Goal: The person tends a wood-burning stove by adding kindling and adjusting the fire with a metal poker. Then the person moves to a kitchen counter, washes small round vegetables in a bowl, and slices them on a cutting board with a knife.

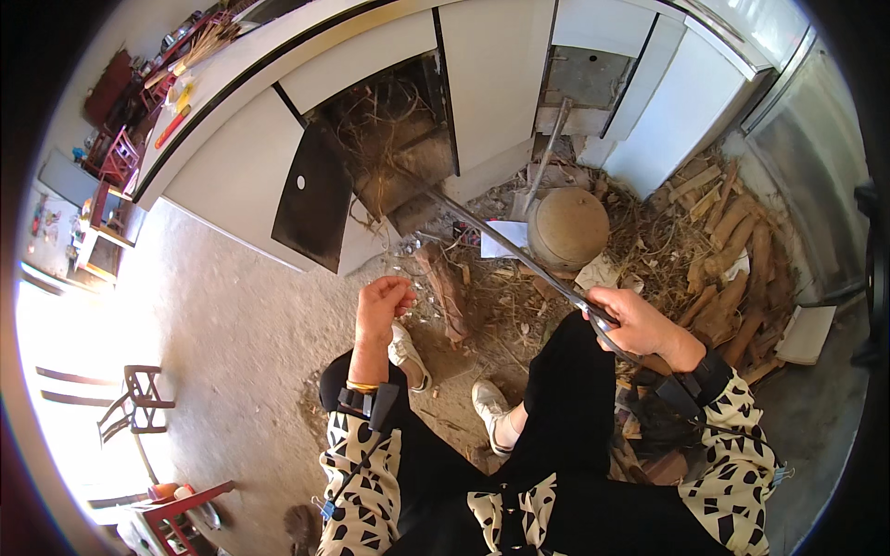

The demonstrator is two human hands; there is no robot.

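My right hand (636,323) grips the near end of a pair of long metal fire tongs (511,250). Their shaft slants up and left, and the far end reaches into the opening of a stove (410,149) packed with dry twigs. The stove's black metal door (313,198) hangs open on the left side. Over the floor before my left knee is my left hand (382,302), its fingers curled, with nothing clearly seen in it. A thick piece of firewood (445,295) lies just right of it, among scattered straw.
A round lidded container (568,226) stands beyond the tongs, beside a long-handled shovel (549,156) leaning on the cabinet. Split logs (737,236) are piled at the right. On the white counter (208,76) lie a red-handled tool and a straw brush. A wooden chair (142,399) is at the left.
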